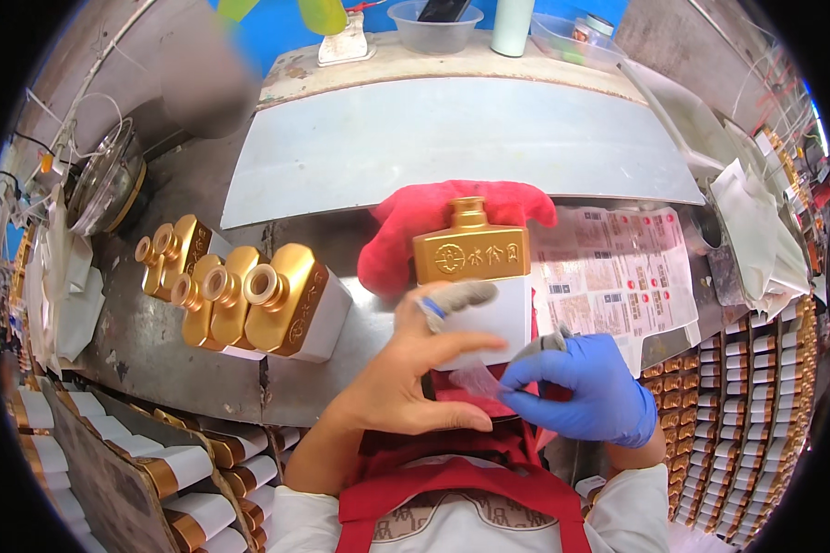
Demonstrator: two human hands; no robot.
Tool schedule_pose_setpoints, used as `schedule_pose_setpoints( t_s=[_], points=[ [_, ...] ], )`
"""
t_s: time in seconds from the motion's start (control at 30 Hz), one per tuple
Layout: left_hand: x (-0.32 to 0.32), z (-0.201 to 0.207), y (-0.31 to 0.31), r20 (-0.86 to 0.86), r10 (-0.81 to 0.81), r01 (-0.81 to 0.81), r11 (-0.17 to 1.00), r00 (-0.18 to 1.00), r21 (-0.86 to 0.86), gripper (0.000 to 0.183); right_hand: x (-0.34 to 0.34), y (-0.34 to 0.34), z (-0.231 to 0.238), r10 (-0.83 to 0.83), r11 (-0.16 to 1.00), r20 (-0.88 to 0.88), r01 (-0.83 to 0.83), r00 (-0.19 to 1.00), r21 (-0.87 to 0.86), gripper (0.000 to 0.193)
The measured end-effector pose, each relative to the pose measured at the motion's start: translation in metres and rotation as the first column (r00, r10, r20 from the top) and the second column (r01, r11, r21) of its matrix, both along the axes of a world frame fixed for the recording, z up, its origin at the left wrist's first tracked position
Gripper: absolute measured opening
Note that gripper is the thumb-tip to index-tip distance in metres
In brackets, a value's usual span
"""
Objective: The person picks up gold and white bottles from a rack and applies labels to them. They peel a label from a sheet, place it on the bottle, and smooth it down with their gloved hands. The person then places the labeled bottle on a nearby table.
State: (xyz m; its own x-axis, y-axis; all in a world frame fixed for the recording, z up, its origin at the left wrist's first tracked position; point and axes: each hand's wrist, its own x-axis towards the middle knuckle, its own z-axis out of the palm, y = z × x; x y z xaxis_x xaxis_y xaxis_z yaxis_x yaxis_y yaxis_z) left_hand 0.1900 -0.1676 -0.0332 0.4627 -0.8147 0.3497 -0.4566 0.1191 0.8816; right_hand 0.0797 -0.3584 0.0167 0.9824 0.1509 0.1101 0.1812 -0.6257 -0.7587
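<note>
A gold-and-white bottle lies neck away from me, its gold shoulder propped on a red plush cushion. My left hand hovers over the bottle's white body, fingers and thumb spread, with a grey cover on one finger. Whether it touches the bottle I cannot tell. In a blue glove with grey finger covers, my right hand pinches a small translucent sticker by its edge. That sticker is close to the left thumb, near the bottle's base. Beside the bottle on the right rests a sheet of printed labels.
Several gold-and-white bottles stand on the dark table to the left. A pale board spans the back, with a plastic bowl and a light green cylinder behind it. Racked bottles fill both lower sides.
</note>
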Motion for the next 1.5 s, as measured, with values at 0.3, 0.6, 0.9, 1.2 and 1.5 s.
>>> schedule_pose_setpoints(
  t_s=[0.3,0.6,0.9,1.2,1.5],
  points=[
    [-0.027,-0.018,0.004,-0.127,0.343,-0.345,0.938,0.931,0.007,0.014,-0.017,-0.001,-0.015,-0.336,0.874,-0.315,0.418,0.887,0.245,0.015],
    [-0.017,-0.038,-0.030,0.213,0.733,-0.738,0.671,0.646,-0.074,0.019,0.019,-0.002,-0.062,-0.571,0.808,-0.075,0.576,0.817,0.125,0.015],
    [-0.006,-0.051,-0.031,0.084,0.768,-0.766,0.640,0.635,-0.067,0.022,0.027,-0.003,-0.064,-0.601,0.782,-0.040,0.597,0.798,0.176,0.011],
    [-0.015,-0.060,-0.034,-0.573,0.318,-0.491,0.854,0.755,-0.172,0.074,0.022,-0.018,-0.084,-0.551,0.694,-0.269,0.613,0.790,0.379,0.065],
    [-0.014,-0.058,-0.046,-0.517,0.309,-0.437,0.888,0.798,-0.145,0.080,0.031,-0.016,-0.085,-0.473,0.760,-0.314,0.562,0.823,0.326,0.079]
  ],
)
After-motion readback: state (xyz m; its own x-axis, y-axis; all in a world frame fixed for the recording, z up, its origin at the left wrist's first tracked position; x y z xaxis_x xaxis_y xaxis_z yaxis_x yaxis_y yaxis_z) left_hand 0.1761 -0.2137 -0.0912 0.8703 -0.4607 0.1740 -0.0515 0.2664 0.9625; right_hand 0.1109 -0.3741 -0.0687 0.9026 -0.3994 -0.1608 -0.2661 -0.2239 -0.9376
